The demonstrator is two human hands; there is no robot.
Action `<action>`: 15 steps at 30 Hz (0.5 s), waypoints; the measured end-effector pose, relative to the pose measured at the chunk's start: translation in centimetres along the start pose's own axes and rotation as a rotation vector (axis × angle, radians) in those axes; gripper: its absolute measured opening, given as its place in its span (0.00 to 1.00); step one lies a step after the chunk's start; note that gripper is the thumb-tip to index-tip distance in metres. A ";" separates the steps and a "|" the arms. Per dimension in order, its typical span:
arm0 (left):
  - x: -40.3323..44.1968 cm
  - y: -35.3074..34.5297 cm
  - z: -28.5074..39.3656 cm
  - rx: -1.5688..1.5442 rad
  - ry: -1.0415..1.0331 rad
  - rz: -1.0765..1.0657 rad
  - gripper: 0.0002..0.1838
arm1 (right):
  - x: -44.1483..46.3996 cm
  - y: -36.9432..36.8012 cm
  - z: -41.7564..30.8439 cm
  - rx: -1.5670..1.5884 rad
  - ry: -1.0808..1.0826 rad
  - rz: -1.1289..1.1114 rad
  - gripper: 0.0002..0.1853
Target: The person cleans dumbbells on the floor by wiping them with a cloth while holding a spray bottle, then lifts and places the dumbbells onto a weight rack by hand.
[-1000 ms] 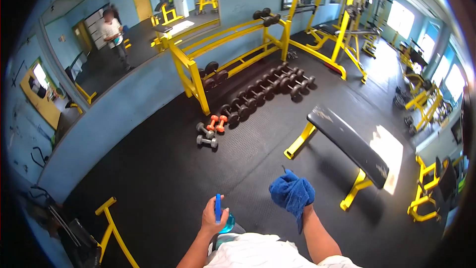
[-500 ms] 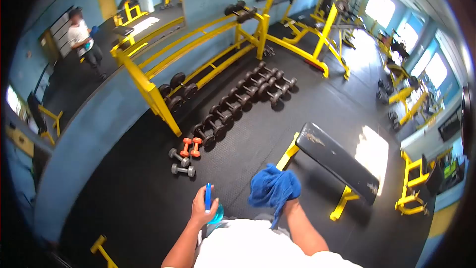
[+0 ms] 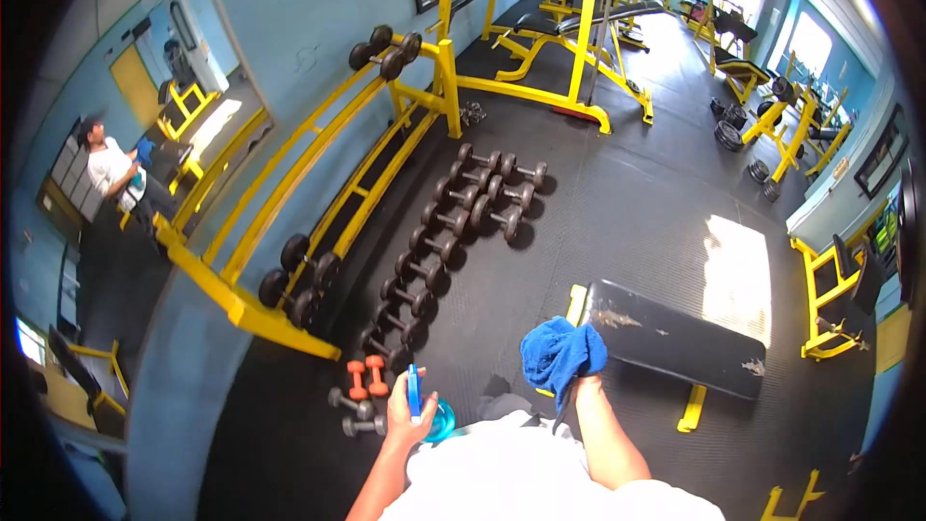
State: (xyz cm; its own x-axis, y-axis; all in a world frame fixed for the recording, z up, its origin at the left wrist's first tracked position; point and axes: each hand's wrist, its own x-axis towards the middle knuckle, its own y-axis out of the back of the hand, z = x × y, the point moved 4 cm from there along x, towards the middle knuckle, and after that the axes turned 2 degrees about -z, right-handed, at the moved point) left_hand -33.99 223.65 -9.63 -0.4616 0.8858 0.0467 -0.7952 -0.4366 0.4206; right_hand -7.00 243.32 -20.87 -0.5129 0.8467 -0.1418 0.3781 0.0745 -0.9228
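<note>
Spray bottle [image 3: 442, 422] is resting in the left hand [image 3: 410, 413]; the grip is closing around the bottle at its blue trigger head [image 3: 415, 392]. Blue cloth [image 3: 562, 359] is covering the fingers of the right hand [image 3: 585, 391] and hanging below them in a loose fold; whether this grip is closing or spreading under the cloth, the view is not showing. Both hands are staying apart, in front of the white shirt [image 3: 502, 473]. In the view, the cloth is overlapping the near-left end of the padded bench [image 3: 675, 340], whose black cover is showing worn patches. Orange dumbbells [image 3: 358, 379] and gray dumbbells [image 3: 364, 425] are lying on the floor [image 3: 617, 193] near the left hand. Dark dumbbells [image 3: 431, 242] are extending beyond them in rows, beside the yellow rack [image 3: 253, 314].
</note>
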 end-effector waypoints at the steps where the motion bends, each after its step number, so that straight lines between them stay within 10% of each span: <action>1: 2.1 -0.2 0.2 0.010 0.001 -0.014 0.26 | 1.7 -3.2 -0.9 -0.074 0.015 0.043 0.32; 7: 14.7 -3.1 1.9 0.061 0.114 -0.071 0.26 | 13.0 -16.5 -4.7 -0.296 -0.035 0.241 0.13; 15: 31.8 -10.6 -2.4 -0.054 -0.037 -0.119 0.26 | 26.4 -7.2 -9.0 -0.418 0.120 0.193 0.13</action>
State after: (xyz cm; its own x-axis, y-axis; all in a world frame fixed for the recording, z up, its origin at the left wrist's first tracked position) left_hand -41.11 256.05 -14.76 -0.3490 0.9365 0.0328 -0.8639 -0.3351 0.3761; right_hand -16.28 269.86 -14.71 -0.3194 0.9188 -0.2318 0.7480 0.0942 -0.6570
